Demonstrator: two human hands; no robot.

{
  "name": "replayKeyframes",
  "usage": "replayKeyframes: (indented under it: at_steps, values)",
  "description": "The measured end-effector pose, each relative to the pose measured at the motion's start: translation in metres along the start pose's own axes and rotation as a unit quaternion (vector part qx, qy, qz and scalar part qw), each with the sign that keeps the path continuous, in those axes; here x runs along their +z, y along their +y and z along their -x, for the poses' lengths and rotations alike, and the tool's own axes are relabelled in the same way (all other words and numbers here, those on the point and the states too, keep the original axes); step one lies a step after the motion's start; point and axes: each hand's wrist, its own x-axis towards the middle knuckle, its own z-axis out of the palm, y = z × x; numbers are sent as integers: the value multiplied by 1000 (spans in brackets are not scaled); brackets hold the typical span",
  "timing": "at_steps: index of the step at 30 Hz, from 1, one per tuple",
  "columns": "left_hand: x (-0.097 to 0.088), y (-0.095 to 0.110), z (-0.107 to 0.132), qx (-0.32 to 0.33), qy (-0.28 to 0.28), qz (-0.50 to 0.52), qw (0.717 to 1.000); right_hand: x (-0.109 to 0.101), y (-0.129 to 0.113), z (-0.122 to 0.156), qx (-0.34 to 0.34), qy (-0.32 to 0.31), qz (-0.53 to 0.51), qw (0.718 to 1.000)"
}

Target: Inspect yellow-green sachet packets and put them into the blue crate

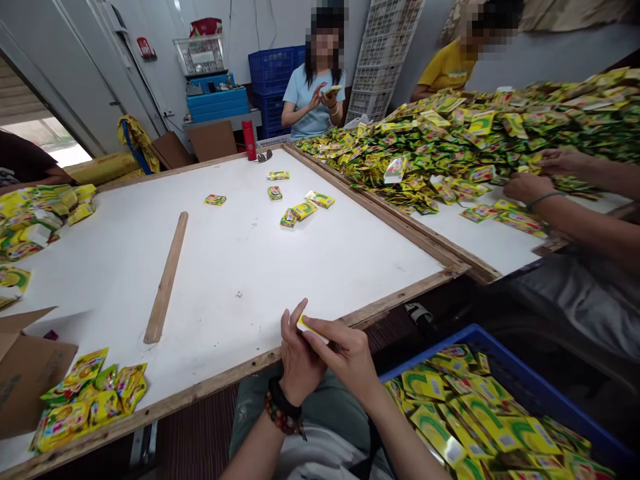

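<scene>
My left hand (299, 353) and my right hand (345, 353) meet above the near edge of a white table (230, 280), pinching a small yellow packet (311, 330) between their fingers. Part of the packet is hidden by my fingers. Beaded bracelets circle my left wrist. Beyond my hands, a few loose yellow-green packets (300, 210) lie on the white surface. Nearest my right forearm is a blue plastic crate (505, 373) filled with flat yellow-green packets.
A loose wooden strip (165, 277) lies on the table. Packet heaps sit at its left edge (35, 220) and near a cardboard box (30, 363). A co-worker's hands (535, 187) rest by a huge packet pile (475, 133) on the adjoining table.
</scene>
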Motion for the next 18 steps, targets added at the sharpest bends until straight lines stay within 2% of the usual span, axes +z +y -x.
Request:
replayKeyframes:
  at_steps: [3, 6, 10, 14, 16, 18]
  values:
    - [1, -1, 1, -69, -57, -36, 995, -1, 4, -6, 65, 15, 22, 998]
    - [0, -6, 1, -89, -81, -54, 991, -9, 7, -13, 85, -41, -9, 995]
    - [-1, -6, -4, -97, -80, -20, 992, -8, 6, -15, 35, -117, -24, 992]
    - [-5, 10, -8, -92, -98, 33, 990, -1, 7, -6, -28, -107, 30, 993]
    - [-20, 10, -8, -57, -114, 28, 991, -14, 15, 8, -41, -78, 48, 995]
    - [-54, -7, -12, -15, -130, -17, 991, -47, 32, 29, -30, -23, 67, 997]
